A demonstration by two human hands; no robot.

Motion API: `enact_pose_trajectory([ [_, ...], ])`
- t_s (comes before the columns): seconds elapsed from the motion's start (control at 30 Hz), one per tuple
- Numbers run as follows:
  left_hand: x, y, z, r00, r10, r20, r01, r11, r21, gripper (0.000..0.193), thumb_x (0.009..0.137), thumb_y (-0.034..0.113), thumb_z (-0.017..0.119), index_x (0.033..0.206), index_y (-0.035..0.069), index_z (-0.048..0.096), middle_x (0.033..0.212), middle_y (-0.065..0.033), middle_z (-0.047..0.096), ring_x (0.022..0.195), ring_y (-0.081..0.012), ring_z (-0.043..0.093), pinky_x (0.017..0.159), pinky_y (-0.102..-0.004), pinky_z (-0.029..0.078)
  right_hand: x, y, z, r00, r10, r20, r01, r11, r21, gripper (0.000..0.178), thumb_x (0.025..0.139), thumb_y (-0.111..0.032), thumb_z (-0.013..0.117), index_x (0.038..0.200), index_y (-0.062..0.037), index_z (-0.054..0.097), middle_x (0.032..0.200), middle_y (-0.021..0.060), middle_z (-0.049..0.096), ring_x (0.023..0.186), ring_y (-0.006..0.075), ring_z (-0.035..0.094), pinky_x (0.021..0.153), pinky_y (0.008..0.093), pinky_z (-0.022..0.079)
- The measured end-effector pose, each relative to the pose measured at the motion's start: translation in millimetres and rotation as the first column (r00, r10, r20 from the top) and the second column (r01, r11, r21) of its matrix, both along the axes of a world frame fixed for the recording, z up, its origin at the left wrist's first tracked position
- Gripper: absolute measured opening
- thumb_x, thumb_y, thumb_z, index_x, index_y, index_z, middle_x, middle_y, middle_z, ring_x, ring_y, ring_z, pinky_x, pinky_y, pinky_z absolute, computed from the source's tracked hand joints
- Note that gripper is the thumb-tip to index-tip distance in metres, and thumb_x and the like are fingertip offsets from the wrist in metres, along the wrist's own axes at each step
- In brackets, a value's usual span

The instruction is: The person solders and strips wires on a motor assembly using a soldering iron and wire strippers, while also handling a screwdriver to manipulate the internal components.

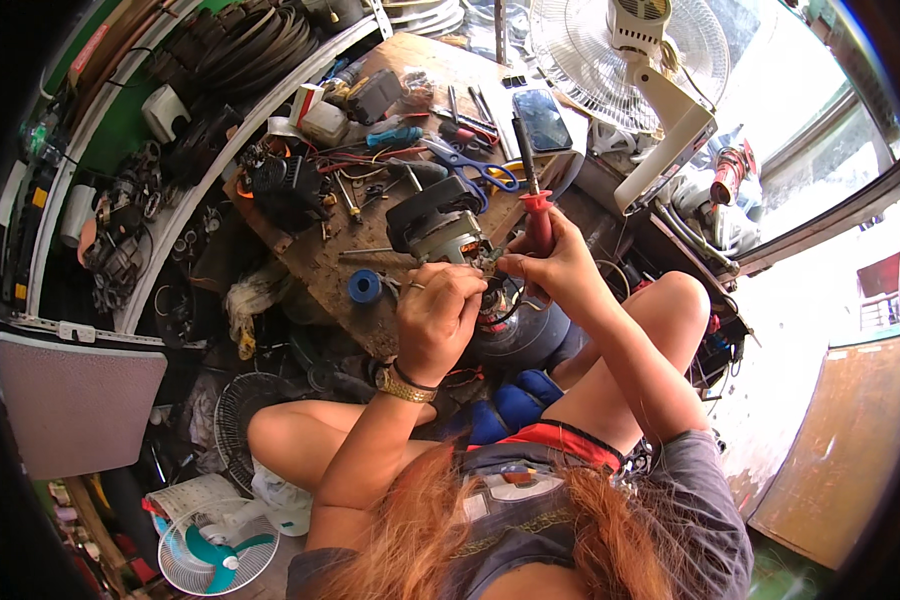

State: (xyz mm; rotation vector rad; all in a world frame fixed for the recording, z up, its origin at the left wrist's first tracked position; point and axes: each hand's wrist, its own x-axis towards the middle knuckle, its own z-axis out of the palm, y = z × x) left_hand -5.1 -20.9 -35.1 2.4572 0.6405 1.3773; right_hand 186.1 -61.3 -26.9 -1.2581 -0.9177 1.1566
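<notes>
- While the R hand (558, 250) grips the red handle of an iron-like tool (538, 220), shaft pointing up, its thumb & index reach to the fan motor (445, 240); can't tell if they pinch anything there.
- L hand (438, 310): fingers curled at the motor's near side; can't tell what, if anything, they hold.
- Motor: betw. & just beyond the hands, blk cover on top, bit of copper winding showing; dark domed base (522, 338) below.
- Wooden bench (320, 262), v. cluttered: blue roll (364, 286) L of L hand; blue-handled scissors (467, 165) close behind motor; phone (542, 120) further back; blk motor (285, 188) off L.
- In the way: motor & hands block view of part of bench.
- Containers: L rack (75, 331) holds a cable coil (255, 55) + grimy parts; small fan's wht cage (166, 570), lower L, has teal blades (202, 546) in it.
- Hard to see: big wht fan (638, 40) cut off at top edge; window glare R; rack's lower bits too dark.
</notes>
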Motion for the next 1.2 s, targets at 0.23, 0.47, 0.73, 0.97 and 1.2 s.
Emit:
enact_pose_trajectory([
  [0.23, -0.7, -1.8, 2.6, 1.0, 0.027, 0.001, -0.027, 1.0, -0.005, 0.024, 0.076, -0.006, 0.077, 0.087, 0.009, 0.061, 0.092, -0.006, 0.073, 0.084, -0.0267, 0.068, 0.076, -0.0379, 0.052, -2.4, 3.8, 3.8, 0.998, 0.03, 0.054, -0.029, 0.999, -0.018, 0.067, 0.076, 0.002, 0.081, 0.133, -0.0059, 0.047, 0.085, 0.0033, 0.065, 0.064, 0.0071, 0.059, 0.052, 0.0217, 0.046],
  [0.47, -1.0, 2.8, 7.8, 0.999, 0.034, 0.004, -0.034, 0.998, -0.048, 0.022, 0.078, -0.005, 0.076, 0.088, 0.008, 0.061, 0.091, -0.0067, 0.075, 0.081, -0.0259, 0.072, 0.068, -0.0357, 0.054, -12.1, 6.8, -18.6, 0.971, -0.051, 0.234, 0.01, 0.985, 0.171, 0.065, 0.079, 0.005, 0.077, 0.135, -0.0063, 0.046, 0.087, 0.0027, 0.061, 0.063, 0.0068, 0.058, 0.052, 0.0219, 0.046],
  [0.73, -1.5, 3.5, 15.7, 0.998, 0.036, -0.05, -0.038, 0.998, -0.043, 0.02, 0.08, -0.004, 0.075, 0.088, 0.008, 0.062, 0.09, -0.0061, 0.075, 0.08, -0.0261, 0.072, 0.066, -0.0355, 0.055, -7.0, -24.4, 2.7, 0.944, -0.144, -0.298, 0.158, 0.987, 0.023, 0.037, 0.085, 0.0, 0.075, 0.106, -0.0093, 0.045, 0.092, 0.0089, 0.066, 0.051, 0.0072, 0.054, 0.038, 0.0214, 0.038],
  [0.97, -2.7, 3.1, 16.1, 0.994, 0.059, -0.092, -0.062, 0.997, -0.036, 0.019, 0.079, -0.005, 0.075, 0.088, 0.008, 0.063, 0.09, -0.0055, 0.075, 0.079, -0.0247, 0.072, 0.065, -0.034, 0.055, -28.7, -46.1, -9.9, 0.925, -0.285, -0.251, 0.323, 0.938, 0.124, 0.038, 0.085, 0.001, 0.074, 0.102, -0.011, 0.042, 0.087, 0.0074, 0.063, 0.055, 0.0084, 0.055, 0.041, 0.0219, 0.04],
  [1.2, 0.6, 1.4, 18.2, 0.994, 0.067, -0.091, -0.071, 0.997, -0.042, 0.019, 0.079, -0.004, 0.076, 0.088, 0.007, 0.063, 0.089, -0.006, 0.075, 0.078, -0.0247, 0.073, 0.065, -0.0338, 0.055, -43.6, -57.2, -57.2, 0.747, -0.4, -0.531, 0.446, 0.894, -0.046, 0.038, 0.09, 0.0, 0.071, 0.1, -0.0137, 0.038, 0.088, 0.0079, 0.065, 0.056, 0.0115, 0.059, 0.041, 0.0232, 0.043],
])
